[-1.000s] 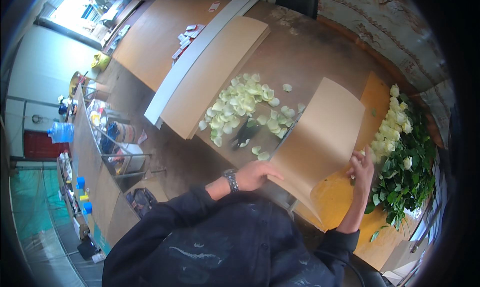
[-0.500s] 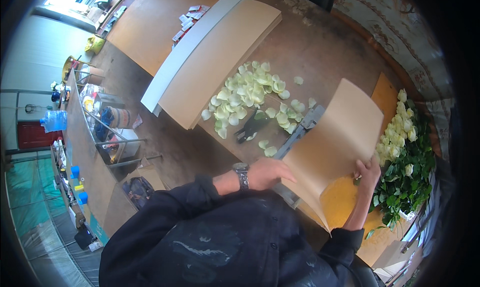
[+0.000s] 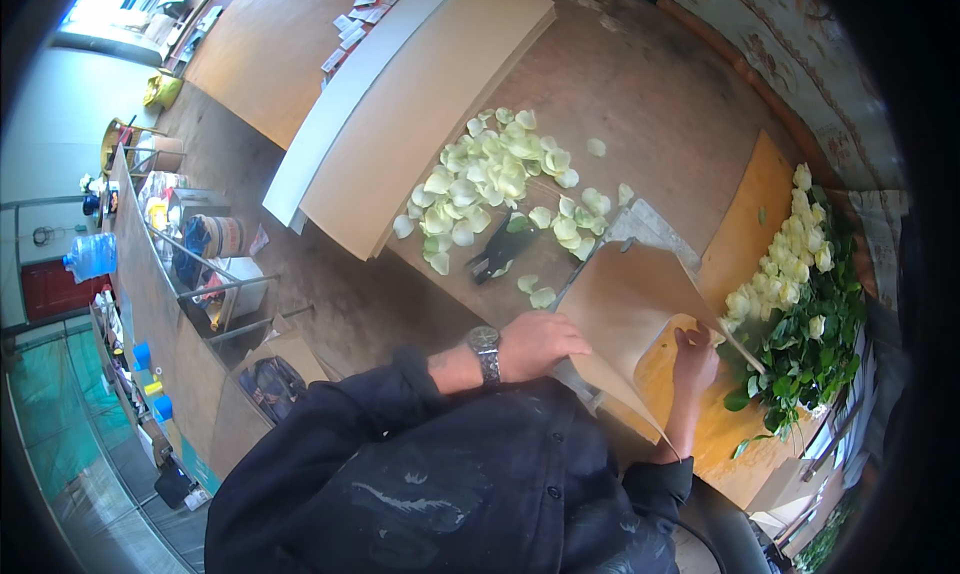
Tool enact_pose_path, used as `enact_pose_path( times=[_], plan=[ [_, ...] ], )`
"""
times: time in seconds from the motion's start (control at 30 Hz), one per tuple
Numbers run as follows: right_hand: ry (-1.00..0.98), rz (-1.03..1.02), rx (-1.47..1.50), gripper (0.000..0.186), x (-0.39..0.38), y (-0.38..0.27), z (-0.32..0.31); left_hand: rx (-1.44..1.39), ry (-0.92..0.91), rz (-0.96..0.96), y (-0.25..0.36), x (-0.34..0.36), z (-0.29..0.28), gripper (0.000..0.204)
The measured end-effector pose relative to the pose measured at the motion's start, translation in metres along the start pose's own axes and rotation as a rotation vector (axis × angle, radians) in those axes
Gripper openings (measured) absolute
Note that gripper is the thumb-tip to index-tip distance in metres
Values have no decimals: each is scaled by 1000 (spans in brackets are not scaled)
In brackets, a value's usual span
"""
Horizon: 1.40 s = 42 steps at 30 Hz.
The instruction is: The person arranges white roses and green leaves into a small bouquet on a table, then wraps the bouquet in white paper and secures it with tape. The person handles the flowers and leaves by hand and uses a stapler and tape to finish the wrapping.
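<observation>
A curled sheet of brown card (image 3: 625, 289) bends up between my two hands, at the near side of the table. My left hand (image 3: 538, 346), with a watch on its wrist, closes on the sheet's left edge. My right hand (image 3: 695, 356) has its fingers bent and pinched at the sheet's right part; the fingertips are partly hidden. Under the sheet lies a grey metal plate (image 3: 655, 232), mostly covered. Loose pale green-white petals (image 3: 490, 174) are heaped just beyond, with black-handled pruning shears (image 3: 502, 249) lying beside them.
A stack of brown card sheets (image 3: 430, 104) lies on the far left, beside a long white strip (image 3: 365, 89). White roses (image 3: 785, 259) with leafy stems (image 3: 800, 354) lie at the right on an orange-brown board (image 3: 735, 214). A metal-framed shelf (image 3: 215, 274) stands left.
My right hand has moved left and slightly down, folding the sheet's raised part lower and toward me. More of the metal plate shows. My left hand stays on the left edge.
</observation>
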State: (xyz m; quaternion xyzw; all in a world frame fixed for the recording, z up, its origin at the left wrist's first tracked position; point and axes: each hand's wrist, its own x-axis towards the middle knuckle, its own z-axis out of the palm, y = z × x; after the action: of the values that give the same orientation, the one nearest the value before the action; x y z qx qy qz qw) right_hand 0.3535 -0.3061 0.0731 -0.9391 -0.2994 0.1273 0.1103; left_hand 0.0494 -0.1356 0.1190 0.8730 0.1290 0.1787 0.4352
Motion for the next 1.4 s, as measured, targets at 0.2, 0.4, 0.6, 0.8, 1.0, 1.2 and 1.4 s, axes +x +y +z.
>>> enact_pose_path(
  times=[0.2, 0.4, 0.6, 0.8, 1.0, 1.2, 1.4],
  plan=[
    [82, 53, 541, 51, -3, -7, -34, 4, -139, -157, 0, -4, -16, 48],
    [119, -80, 453, 57, -10, -6, -41, 319, 303, -393, -104, -63, -105, 63],
    [26, 7, 495, 64, -18, 32, -37, 911, 556, -1068, -272, -217, -301, 70],
    [-14, 152, 302, 64, -54, 45, -51, 929, 279, -1342, -330, -317, -360, 114],
    [-52, 231, 191, 59, -88, 32, -69, 825, 52, -1119, -414, -353, -380, 109],
    [-25, 354, 187, 59, -105, 20, -80, 918, 53, -1055, -442, -372, -382, 126],
    [-6, 379, 335, 62, -117, 64, -73, 900, 47, -951, -368, -330, -402, 123]
  ],
)
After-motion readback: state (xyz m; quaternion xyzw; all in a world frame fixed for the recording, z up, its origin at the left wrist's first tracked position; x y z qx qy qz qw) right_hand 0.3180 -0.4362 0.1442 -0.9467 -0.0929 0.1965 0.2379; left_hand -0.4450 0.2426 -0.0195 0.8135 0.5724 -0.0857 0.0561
